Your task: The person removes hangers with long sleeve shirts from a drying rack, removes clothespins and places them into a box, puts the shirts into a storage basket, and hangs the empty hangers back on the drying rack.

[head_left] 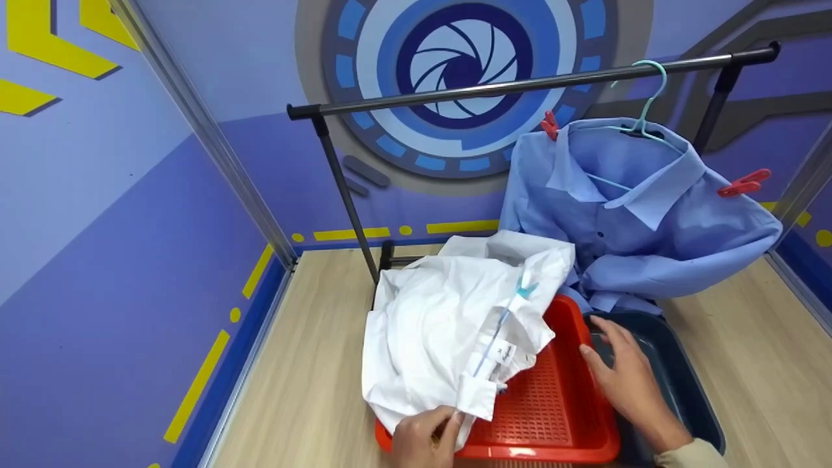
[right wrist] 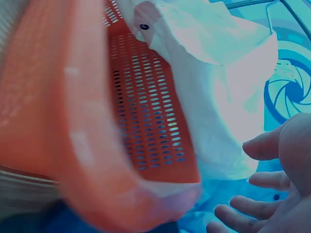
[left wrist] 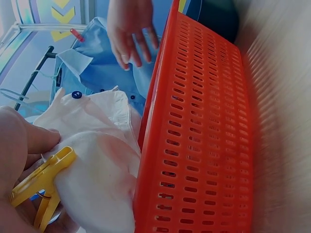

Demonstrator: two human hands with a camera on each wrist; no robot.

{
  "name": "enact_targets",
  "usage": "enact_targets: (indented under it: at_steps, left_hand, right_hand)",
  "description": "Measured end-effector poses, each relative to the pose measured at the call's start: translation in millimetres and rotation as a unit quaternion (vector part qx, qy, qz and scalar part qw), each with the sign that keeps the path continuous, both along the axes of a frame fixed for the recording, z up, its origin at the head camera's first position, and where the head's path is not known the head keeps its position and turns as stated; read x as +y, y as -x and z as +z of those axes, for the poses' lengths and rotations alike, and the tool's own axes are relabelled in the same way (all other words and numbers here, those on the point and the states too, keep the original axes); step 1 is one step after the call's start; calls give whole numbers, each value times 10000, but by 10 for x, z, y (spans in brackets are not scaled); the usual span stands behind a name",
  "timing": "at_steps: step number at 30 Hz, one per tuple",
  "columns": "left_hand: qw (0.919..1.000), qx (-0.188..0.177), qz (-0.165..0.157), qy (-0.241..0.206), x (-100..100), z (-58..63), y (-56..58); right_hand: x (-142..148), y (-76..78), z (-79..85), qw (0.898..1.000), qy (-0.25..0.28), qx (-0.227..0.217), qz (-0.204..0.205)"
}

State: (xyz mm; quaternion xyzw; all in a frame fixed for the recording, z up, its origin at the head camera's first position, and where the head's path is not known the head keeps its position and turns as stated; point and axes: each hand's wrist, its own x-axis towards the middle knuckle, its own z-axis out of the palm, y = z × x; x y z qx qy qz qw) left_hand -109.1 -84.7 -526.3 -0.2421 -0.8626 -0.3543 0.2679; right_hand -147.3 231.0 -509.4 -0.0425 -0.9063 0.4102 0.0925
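A crumpled white shirt (head_left: 422, 331) lies over the red basket (head_left: 601, 416), with a light blue hanger (head_left: 524, 289) partly showing inside it. At the shirt's near edge, my left hand (head_left: 422, 439) pinches the cloth between thumb and fingers. Up close in the left wrist view, a yellow clothespin (left wrist: 46, 177) sits among that hand's fingers, its tip against the white cloth. My right hand (head_left: 627, 377) holds nothing, fingers spread, over the dark basin (head_left: 689, 396) just beside the basket's right rim.
Behind, a blue shirt (head_left: 650, 240) hangs on a hanger (head_left: 653, 97) from the black rail (head_left: 546, 81), with a red clothespin at each shoulder. A panel wall (head_left: 130, 273) rises at the left.
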Motion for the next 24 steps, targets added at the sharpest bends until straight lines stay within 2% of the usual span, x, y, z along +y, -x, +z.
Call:
enact_targets:
  at_steps: [4, 7, 14, 18, 24]
  left_hand:
    - [10000, -44, -23, 8, -3, -8, 0]
    - [10000, -71, -38, 25, -4, -5, -1]
    - [9998, -173, -131, 32, -7, 8, -9]
    - [9999, -118, -79, 32, -1, 2, -9]
    - [9999, -136, -64, 8, 11, -9, -5]
  right_hand:
    - [-24, 43, 82, 9990, -27, 437, 57]
    - [-52, 78, 144, 9982, -54, 596, 100]
    - [-129, 208, 293, 9914, -493, 1189, 218]
    - [-145, 322, 398, 9854, -634, 1497, 507]
    - [-154, 530, 575, 9766, -676, 1729, 1087]
